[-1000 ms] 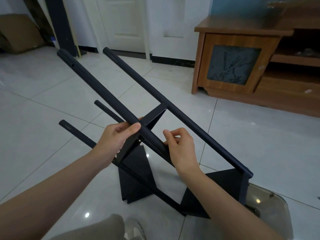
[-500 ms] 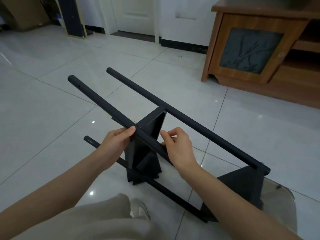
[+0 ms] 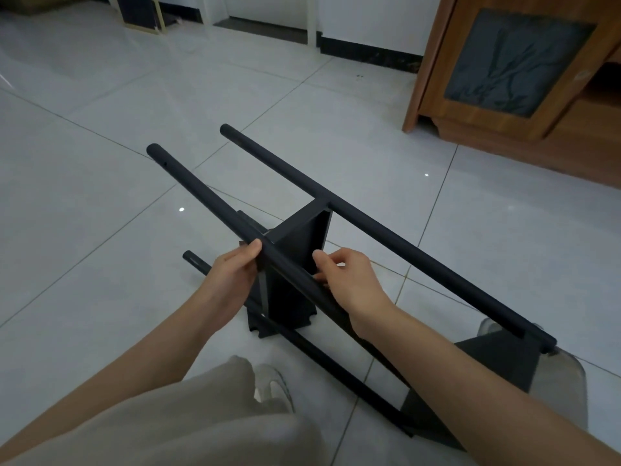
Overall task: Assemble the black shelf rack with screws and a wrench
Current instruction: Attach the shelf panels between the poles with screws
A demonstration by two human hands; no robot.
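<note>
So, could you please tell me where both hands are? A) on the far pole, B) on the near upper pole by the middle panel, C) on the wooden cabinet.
B: the left hand and right hand grip the near upper pole beside the middle panel.

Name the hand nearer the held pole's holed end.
Left. The left hand holds the pole below its holed end; the right hand pinches it farther down, past the shelf panel.
</note>
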